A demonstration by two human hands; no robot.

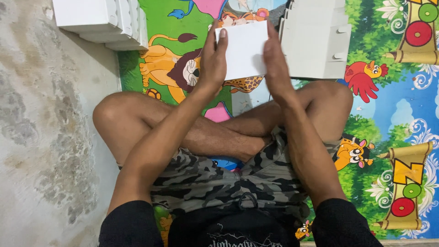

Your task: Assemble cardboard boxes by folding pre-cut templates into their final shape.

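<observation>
I sit cross-legged on a colourful cartoon mat (393,114). A white flat cardboard piece (244,48) is held up in front of me between both hands. My left hand (212,59) grips its left edge, fingers curled over the front. My right hand (274,59) presses flat along its right edge. A stack of white folded boxes (315,39) lies just right of my right hand, with small tabs showing on its side.
Another stack of white flat boxes (103,20) sits at the upper left, partly on the mat and partly on the bare grey concrete floor (50,137). My crossed legs (219,132) fill the middle. The mat extends to the right.
</observation>
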